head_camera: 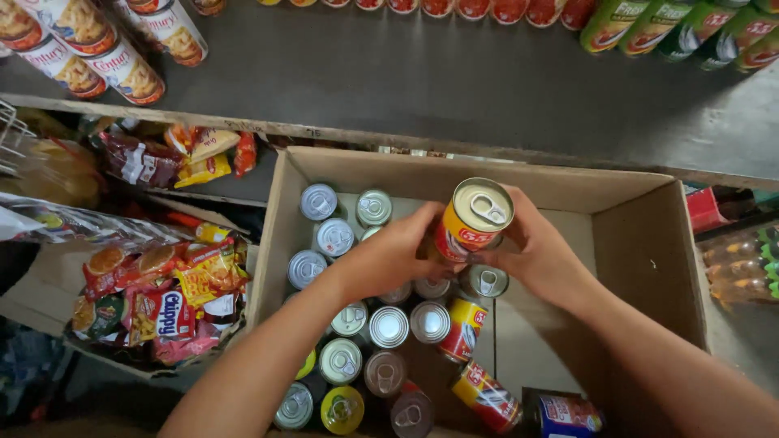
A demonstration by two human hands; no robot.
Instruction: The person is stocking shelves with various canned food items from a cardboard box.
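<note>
Both hands hold tins over an open cardboard box (641, 243). My left hand (388, 258) and my right hand (535, 251) close around a yellow and red tin with a pull-tab lid (475, 219), raised above the others. More tins seem stacked under it between my palms; how many I cannot tell. In the box's left half stand several tins (341, 324), lids up. Two red and yellow tins (485, 396) lie on their sides near the box's front.
A grey shelf (406, 81) runs above the box, with tins (97, 49) at its left and red and green tins (690, 28) along the back. Snack bags (162, 300) fill a box on the left. Bottles (738, 259) lie at the right.
</note>
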